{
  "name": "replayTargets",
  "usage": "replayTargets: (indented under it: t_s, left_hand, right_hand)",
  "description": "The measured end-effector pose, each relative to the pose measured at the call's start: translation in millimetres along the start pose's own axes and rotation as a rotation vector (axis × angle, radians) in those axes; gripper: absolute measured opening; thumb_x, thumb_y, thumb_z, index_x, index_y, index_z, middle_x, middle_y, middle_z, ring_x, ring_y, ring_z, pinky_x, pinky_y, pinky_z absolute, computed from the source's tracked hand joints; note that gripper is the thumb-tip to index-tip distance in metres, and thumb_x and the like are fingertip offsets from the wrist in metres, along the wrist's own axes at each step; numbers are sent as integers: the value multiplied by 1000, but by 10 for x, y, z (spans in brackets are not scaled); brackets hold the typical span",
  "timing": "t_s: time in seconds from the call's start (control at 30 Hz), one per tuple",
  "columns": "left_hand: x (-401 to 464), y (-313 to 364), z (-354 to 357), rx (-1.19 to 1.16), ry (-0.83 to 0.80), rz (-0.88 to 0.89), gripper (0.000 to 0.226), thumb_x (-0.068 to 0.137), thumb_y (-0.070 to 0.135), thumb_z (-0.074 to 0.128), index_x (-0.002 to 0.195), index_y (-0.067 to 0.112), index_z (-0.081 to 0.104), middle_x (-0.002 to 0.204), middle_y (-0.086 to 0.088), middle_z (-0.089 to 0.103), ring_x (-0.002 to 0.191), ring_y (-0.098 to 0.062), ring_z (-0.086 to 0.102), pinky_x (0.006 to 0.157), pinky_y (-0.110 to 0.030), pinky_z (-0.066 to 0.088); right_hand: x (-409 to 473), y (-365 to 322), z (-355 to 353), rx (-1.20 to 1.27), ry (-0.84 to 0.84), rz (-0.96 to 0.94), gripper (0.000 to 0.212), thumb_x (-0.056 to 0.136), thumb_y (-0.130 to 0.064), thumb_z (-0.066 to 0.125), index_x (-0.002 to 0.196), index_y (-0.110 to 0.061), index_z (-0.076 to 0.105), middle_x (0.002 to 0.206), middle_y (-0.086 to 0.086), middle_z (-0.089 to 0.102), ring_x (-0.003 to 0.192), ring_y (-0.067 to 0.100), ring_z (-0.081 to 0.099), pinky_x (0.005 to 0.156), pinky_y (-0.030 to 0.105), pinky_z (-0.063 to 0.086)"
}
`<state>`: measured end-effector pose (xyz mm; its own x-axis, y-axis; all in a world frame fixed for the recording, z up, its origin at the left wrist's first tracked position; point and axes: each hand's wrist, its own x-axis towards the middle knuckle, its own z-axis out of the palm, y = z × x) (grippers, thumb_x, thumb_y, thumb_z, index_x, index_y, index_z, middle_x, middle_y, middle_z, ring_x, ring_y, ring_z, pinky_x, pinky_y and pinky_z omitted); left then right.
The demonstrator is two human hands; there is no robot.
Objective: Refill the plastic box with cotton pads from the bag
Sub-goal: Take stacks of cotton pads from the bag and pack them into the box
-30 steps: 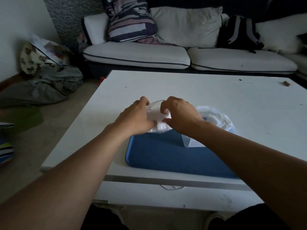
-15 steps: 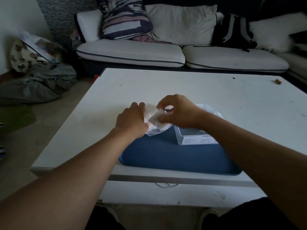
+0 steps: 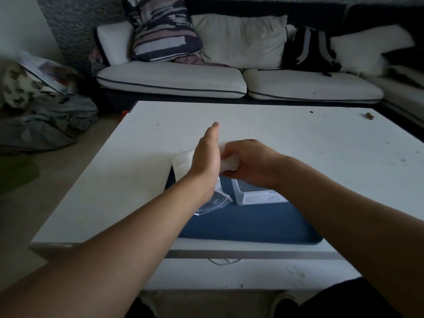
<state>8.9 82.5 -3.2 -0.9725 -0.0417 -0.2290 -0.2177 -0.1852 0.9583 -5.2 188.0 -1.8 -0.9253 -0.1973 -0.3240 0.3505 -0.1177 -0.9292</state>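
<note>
A clear plastic bag (image 3: 216,199) of white cotton pads (image 3: 182,160) is held above the far left corner of the blue tray (image 3: 247,223). My left hand (image 3: 206,157) holds the bag edge-on with the thumb pointing up; its fingers are hidden behind the bag. The bag's clear zip end hangs below that wrist. My right hand (image 3: 251,165) curls its fingers round a white stack of pads (image 3: 230,161) between the two hands. The translucent plastic box (image 3: 258,196) stands on the tray just under my right wrist, its inside hidden.
The tray lies on a white low table (image 3: 298,138), near its front edge. A small brown object (image 3: 369,116) lies at the table's far right. Behind is a sofa (image 3: 174,79) with cushions and a black backpack (image 3: 308,50). Clothes are piled on the floor at left (image 3: 46,120).
Both hands rose and shifted left. The bag turned so its clear end hangs down under my left wrist, and my right hand closed round a stack of pads.
</note>
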Motion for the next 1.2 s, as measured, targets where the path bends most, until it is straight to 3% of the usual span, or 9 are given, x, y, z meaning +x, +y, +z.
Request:
replayTargets:
  t_s: [0.1,0.23,0.37,0.5,0.6,0.7,0.87,0.97,1.2]
  left_hand:
    - [41,-38,52,137,130,42,31,106,38,40,108,17,63,95,5,58,89,-13,56,86,-33,41]
    - [151,-72,72,202,119,100,39,106,37,37,131,16,58,117,1,60,103,-17,56,87,-32,41]
    - [180,-155,94,378,16,284,36,107,39,37,126,14,54,117,4,56,109,-15,53,87,-26,36]
    - [239,-289,-10,933,-169,548,42,98,38,59,133,15,57,129,-1,62,116,-20,58,97,-35,48]
    - [212,-358,-36,1304,-389,590,49,93,42,66,135,19,58,137,1,60,125,-20,56,101,-40,48]
    - [197,-409,-39,1458,-555,507,44,93,43,65,132,23,61,136,3,60,127,-19,53,102,-40,47]
    - [197,-391,-57,1487,-564,527,19,96,34,64,110,25,71,112,6,66,109,-18,59,90,-36,51]
    - [210,-413,-71,1463,-567,542,13,95,29,64,98,24,75,108,9,70,107,-14,60,90,-40,53]
    - [239,-447,-76,1455,-585,575,11,94,27,66,94,23,76,98,8,71,96,-14,63,86,-41,55]
  right_hand:
    - [-5,37,104,-36,-7,0,23,94,-5,51,109,5,65,93,15,63,82,23,63,79,34,56]
    - [21,11,-5,-76,-8,-41,30,91,-9,66,116,9,65,94,14,68,85,21,68,89,38,57]
    - [56,-134,-280,-316,235,-76,31,79,-22,83,99,-1,71,83,9,70,70,16,67,60,26,55]
    - [151,-163,-708,-722,602,-43,42,70,-33,89,97,-7,71,70,0,59,53,11,49,45,20,38]
    - [215,-105,-884,-748,579,23,40,78,-29,84,99,2,70,63,7,60,44,15,49,42,23,41]
    - [251,-125,-987,-726,552,65,33,85,-16,78,105,9,67,65,13,63,45,17,55,50,26,49]
    - [289,-118,-1012,-858,546,63,44,69,-32,90,91,2,73,66,10,66,44,15,47,46,25,40]
    - [393,21,-987,-1028,595,44,53,61,-41,93,92,-4,71,80,5,68,58,14,56,51,25,45]
    - [424,221,-1018,-1255,661,49,50,60,-33,94,81,-9,56,75,4,59,64,19,58,49,26,42]
